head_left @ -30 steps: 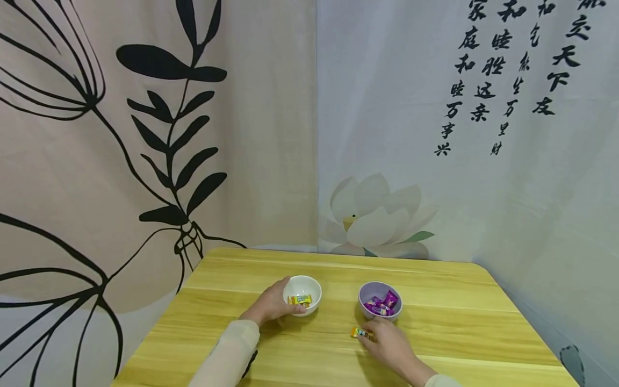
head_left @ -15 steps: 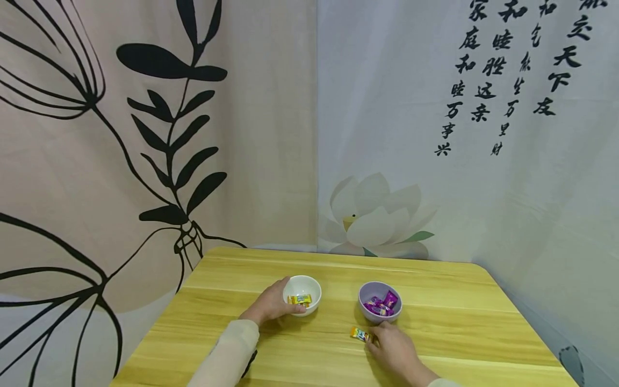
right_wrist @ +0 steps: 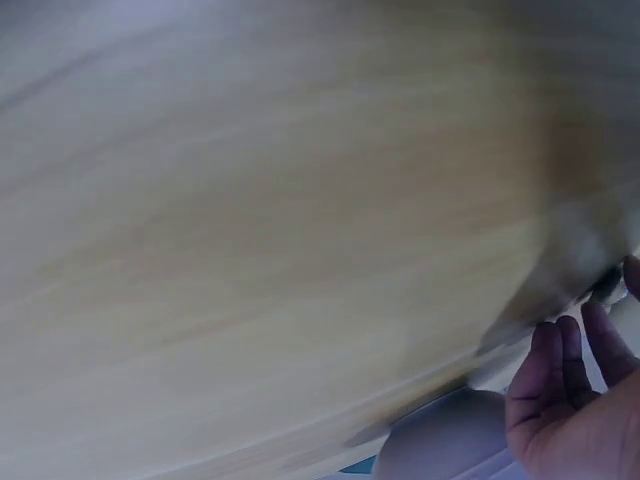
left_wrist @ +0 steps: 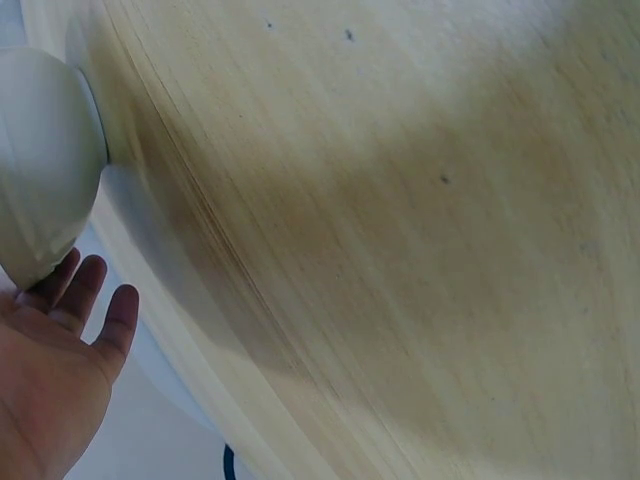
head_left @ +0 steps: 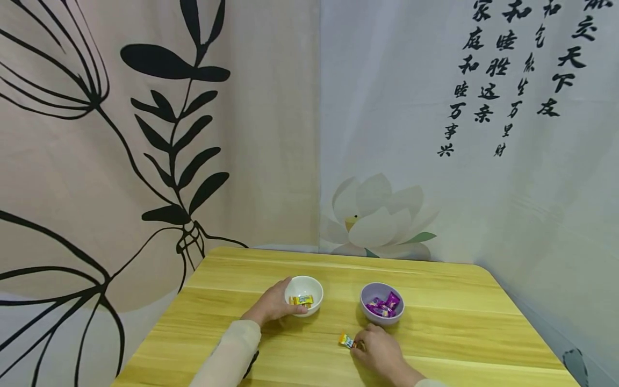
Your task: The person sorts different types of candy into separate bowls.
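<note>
My left hand holds the side of a white bowl, thumb near the front of its rim and the other fingers behind. Yellow-wrapped candies lie inside that bowl. In the left wrist view, fingertips touch the outside of the bowl. Between thumb and fingers, my right hand pinches one end of a wrapped candy in yellow and orange, low over the table; its other end sticks out to the left. Fingers and a blurred bit of the candy show in the right wrist view.
A purple bowl with several purple-wrapped candies stands just beyond my right hand. Both bowls sit on a wood-grain table. Behind it hangs a printed cloth with leaves, a lotus and writing.
My right hand has moved left and slightly toward me with the yellow candy, away from the purple bowl. The left hand stays on the white bowl. The head view has shifted slightly.
</note>
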### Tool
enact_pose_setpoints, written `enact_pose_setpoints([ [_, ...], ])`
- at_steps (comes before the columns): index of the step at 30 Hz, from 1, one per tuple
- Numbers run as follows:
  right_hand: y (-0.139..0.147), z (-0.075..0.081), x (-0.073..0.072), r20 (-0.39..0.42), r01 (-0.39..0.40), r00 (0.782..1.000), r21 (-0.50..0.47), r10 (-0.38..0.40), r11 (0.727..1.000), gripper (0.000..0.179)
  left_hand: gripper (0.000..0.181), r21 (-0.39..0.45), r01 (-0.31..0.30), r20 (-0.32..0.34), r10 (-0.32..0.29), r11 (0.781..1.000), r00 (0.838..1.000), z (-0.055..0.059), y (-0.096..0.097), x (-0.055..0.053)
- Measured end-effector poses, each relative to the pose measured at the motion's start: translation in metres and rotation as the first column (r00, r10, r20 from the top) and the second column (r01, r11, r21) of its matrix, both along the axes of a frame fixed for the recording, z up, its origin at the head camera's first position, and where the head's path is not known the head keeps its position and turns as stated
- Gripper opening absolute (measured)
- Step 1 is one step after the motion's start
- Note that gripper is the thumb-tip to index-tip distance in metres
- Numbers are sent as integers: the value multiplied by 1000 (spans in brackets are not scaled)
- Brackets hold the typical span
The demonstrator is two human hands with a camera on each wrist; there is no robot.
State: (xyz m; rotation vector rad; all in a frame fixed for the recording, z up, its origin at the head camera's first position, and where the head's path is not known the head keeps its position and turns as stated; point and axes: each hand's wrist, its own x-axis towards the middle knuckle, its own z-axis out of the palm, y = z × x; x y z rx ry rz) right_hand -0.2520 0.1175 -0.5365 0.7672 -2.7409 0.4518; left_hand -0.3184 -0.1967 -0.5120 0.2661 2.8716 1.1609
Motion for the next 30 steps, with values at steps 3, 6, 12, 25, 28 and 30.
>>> enact_pose_setpoints([
  [3,-5,2,0,25,-16,1000,7,16,1000,20,114,3,2,2,-2,1000,1000,-1,0,-1],
  [6,-8,3,0,29,-30,999,2,30,1000,18,114,4,1,4,-1,1000,1000,0,1,0],
  [12,-17,6,-2,16,-47,999,-32,47,998,16,115,-1,-6,13,6,1000,1000,2,1,1],
  [25,-36,32,-19,59,-38,997,-127,45,991,15,116,-25,-21,27,21,999,999,0,0,0],
  [28,-40,43,-24,49,-17,999,-147,24,989,15,115,-27,-20,22,20,999,1000,1,0,-1],
  [30,-43,49,-29,41,-1,999,-158,7,987,15,116,-27,-21,23,21,999,1000,2,0,-1],
])
